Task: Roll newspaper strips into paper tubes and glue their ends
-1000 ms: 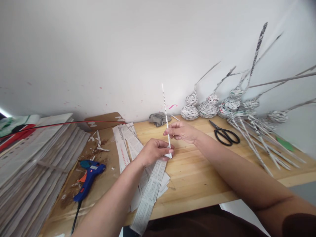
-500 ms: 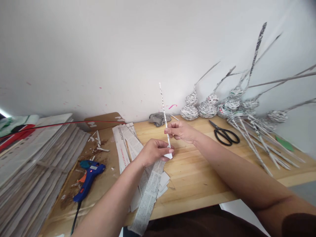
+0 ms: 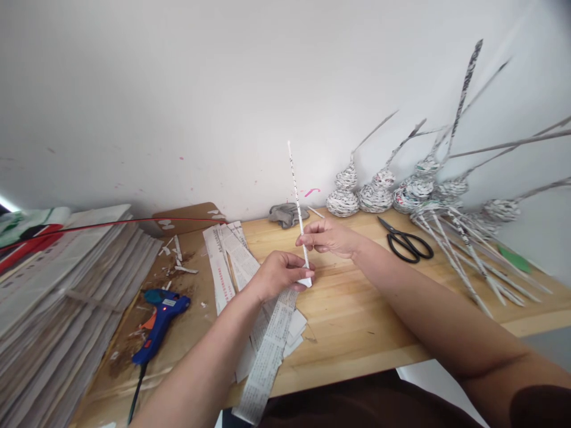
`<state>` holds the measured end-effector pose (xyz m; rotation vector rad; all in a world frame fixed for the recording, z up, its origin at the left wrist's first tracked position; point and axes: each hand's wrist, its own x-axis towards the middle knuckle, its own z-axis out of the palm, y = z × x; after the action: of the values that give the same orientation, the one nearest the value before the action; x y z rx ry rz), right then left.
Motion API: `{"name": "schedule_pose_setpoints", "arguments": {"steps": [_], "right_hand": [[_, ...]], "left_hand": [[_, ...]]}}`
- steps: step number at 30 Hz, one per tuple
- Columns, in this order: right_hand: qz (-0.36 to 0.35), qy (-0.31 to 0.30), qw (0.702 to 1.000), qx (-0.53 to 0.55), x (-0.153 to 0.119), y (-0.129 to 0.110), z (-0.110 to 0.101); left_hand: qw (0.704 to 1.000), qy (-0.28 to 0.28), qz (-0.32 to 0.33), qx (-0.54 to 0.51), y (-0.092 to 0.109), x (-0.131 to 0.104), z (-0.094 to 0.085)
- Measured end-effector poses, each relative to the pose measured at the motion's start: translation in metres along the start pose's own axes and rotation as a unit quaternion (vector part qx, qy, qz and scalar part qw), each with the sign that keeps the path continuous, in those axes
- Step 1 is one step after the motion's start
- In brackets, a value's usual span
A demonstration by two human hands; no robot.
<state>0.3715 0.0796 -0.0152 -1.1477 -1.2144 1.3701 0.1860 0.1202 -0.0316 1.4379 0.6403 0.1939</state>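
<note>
A thin rolled newspaper tube rises almost upright between my hands, its top leaning slightly left. My left hand pinches its lower end, where the tube runs into a flat newspaper strip that hangs down over the table's front edge. Just above, the thumb and fingers of my right hand are closed around the tube's shaft. More newspaper strips lie in a loose pile under and behind my left hand.
On the left are a blue glue gun on brown paper and a tall newspaper stack. At right lie black scissors, loose paper tubes and several woven gourd shapes. A grey cloth rests by the wall.
The tube's tip stands slightly higher than before. My right hand has slid a little down the shaft, nearer my left hand, which has hardly moved.
</note>
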Motion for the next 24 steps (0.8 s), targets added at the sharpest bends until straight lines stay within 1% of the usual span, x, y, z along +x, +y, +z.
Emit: {"name": "schedule_pose_setpoints", "arguments": {"steps": [2,3,6,8,12,14,15,16,17,19,20,22,24], "right_hand": [[-0.009,0.023,1.0,0.015,0.0,0.001,-0.001],[-0.009,0.025,0.999,0.02,0.001,0.001,-0.001],[-0.001,0.008,1.0,0.002,0.001,0.001,0.001],[-0.001,0.012,1.0,-0.017,0.001,0.001,0.002],[-0.036,0.045,0.998,-0.029,0.004,0.006,0.002],[-0.052,0.086,0.992,-0.076,0.011,0.009,-0.002],[-0.062,0.114,0.984,-0.125,0.017,0.011,-0.005],[-0.075,0.147,0.968,-0.191,0.024,0.013,-0.009],[-0.094,0.17,0.943,-0.27,0.033,0.015,-0.012],[-0.137,0.173,0.886,-0.409,0.054,0.021,-0.017],[-0.138,0.167,0.865,-0.452,0.064,0.024,-0.018],[-0.11,0.157,0.846,-0.498,0.084,0.03,-0.018],[-0.084,0.17,0.841,-0.507,0.098,0.034,-0.017]], "left_hand": [[1.0,0.001,0.003,0.006,0.0,0.0,0.0],[1.0,0.001,0.003,0.007,0.0,0.0,0.001],[1.0,-0.001,0.001,0.004,0.0,0.001,0.001],[1.0,0.004,0.0,0.0,0.0,0.001,0.001],[1.0,0.001,0.009,0.005,0.002,0.0,0.001],[1.0,-0.004,0.016,0.005,0.003,-0.002,0.0],[1.0,-0.006,0.018,0.003,0.004,-0.002,0.0],[1.0,-0.007,0.02,0.001,0.005,-0.003,-0.001],[1.0,-0.01,0.023,0.0,0.005,-0.003,-0.001],[0.999,-0.015,0.031,-0.003,0.006,-0.003,-0.003],[0.999,-0.015,0.032,-0.006,0.006,-0.003,-0.003],[1.0,-0.008,0.027,-0.011,0.005,-0.002,-0.005],[1.0,0.001,0.021,-0.017,0.005,-0.001,-0.007]]}}
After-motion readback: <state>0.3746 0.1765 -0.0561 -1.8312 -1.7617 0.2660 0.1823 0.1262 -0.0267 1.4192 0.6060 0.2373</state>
